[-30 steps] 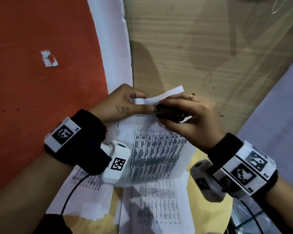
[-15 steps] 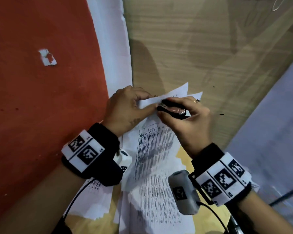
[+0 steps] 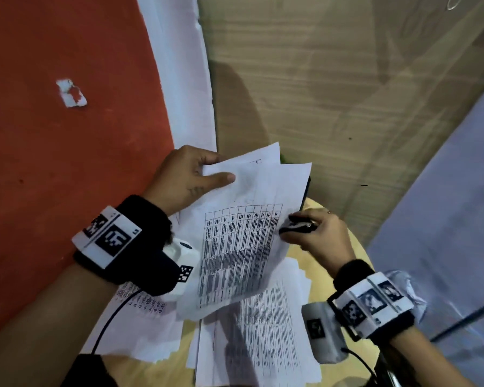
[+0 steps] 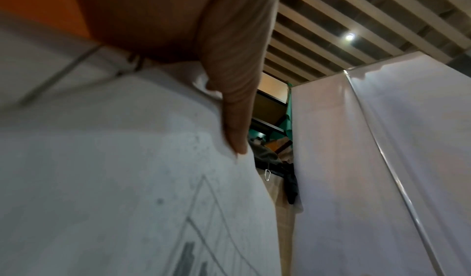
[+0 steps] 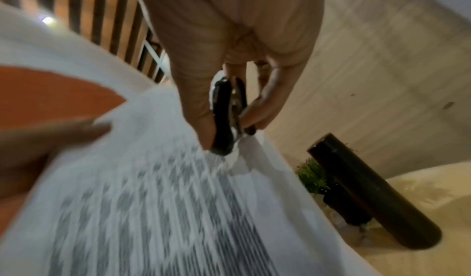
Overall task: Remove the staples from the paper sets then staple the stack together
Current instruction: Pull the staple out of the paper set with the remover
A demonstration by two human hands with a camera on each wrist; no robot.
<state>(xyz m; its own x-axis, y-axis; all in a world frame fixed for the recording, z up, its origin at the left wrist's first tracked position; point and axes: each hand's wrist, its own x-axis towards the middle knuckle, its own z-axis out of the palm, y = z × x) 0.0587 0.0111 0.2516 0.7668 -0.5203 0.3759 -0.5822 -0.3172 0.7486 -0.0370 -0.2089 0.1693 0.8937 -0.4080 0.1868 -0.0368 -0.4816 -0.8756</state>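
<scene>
My left hand [image 3: 190,177] holds up a set of printed sheets [image 3: 243,241] by its top left corner, thumb on top; the sheets' upper edges fan apart. The left wrist view shows my thumb [image 4: 234,103] lying on the paper [image 4: 114,179]. My right hand [image 3: 316,233] grips a small black and metal staple remover [image 3: 296,226] at the sheets' right edge. In the right wrist view the staple remover [image 5: 226,115] sits pinched between thumb and fingers, its tip against the printed page [image 5: 153,199]. More printed sheets [image 3: 257,336] lie on the round wooden table [image 3: 344,247] below.
A second pile of papers [image 3: 140,325] lies under my left forearm. A black cylinder [image 5: 369,187] and a small green plant [image 5: 311,175] stand on the table past the sheets. Red floor [image 3: 53,149] is at left, a pale panel [image 3: 444,219] at right.
My right hand with the staple remover has pulled down and to the right, away from the corner my left hand holds. The sheets have lifted and fanned apart.
</scene>
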